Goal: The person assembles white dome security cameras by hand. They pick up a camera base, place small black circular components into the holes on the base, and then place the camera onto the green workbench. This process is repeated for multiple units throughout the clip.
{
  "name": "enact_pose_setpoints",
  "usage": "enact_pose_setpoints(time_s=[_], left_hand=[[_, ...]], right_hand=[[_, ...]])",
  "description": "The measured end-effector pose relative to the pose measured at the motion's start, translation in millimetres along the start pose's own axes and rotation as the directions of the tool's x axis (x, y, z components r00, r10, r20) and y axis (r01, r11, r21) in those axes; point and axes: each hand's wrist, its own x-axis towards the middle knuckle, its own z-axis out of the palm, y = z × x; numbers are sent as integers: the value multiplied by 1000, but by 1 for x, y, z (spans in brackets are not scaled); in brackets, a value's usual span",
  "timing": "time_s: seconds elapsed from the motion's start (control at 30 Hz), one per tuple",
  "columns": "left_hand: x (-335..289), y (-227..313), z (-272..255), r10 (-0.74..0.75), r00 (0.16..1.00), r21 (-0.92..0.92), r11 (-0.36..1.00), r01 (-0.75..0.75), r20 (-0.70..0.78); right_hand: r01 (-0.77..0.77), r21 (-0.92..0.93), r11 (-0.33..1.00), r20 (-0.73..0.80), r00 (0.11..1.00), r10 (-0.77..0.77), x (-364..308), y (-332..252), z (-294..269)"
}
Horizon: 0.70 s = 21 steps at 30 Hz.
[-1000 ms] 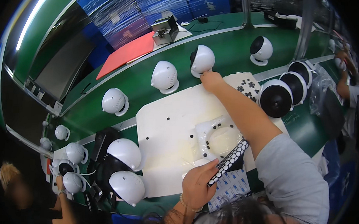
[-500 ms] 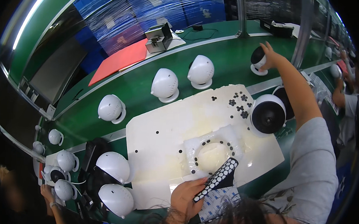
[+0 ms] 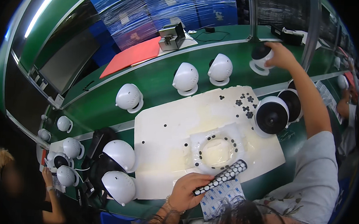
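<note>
My left hand (image 3: 189,189) is closed on a narrow black sheet (image 3: 221,178) dotted with rows of white circles, over the near edge of a cream board (image 3: 161,167). At the far right, my right hand (image 3: 281,56) grips the black-fronted head of a white ball-shaped device (image 3: 262,54); its round base looks tilted over the green surface. In the middle of the board lies a translucent ring-shaped pad (image 3: 195,150) with small black dots around its opening. More black dots (image 3: 244,103) cluster near the board's far right corner.
Several white ball-shaped devices (image 3: 185,78) stand along the green surface (image 3: 156,85). Larger white devices (image 3: 271,116) flank the board. A printed sheet (image 3: 219,200) lies under my left hand. A metal box (image 3: 170,37) stands behind; another person's arm (image 3: 50,186) shows at left.
My right hand has closed around the device's head, and the device has tilted and shifted slightly left against the post. My left hand keeps its hold on the dotted sheet. The view has swung.
</note>
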Motion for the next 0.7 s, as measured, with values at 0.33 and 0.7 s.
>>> enact_pose_setpoints(time_s=[0.33,0.7], left_hand=[[-7,7,-5,88,958,-239,971,-22,272],[-12,3,-5,31,951,-86,996,-5,306]], right_hand=[[-431,901,-49,209,529,-823,-143,-103,11],[21,958,287,196,682,-704,-173,-153,35]])
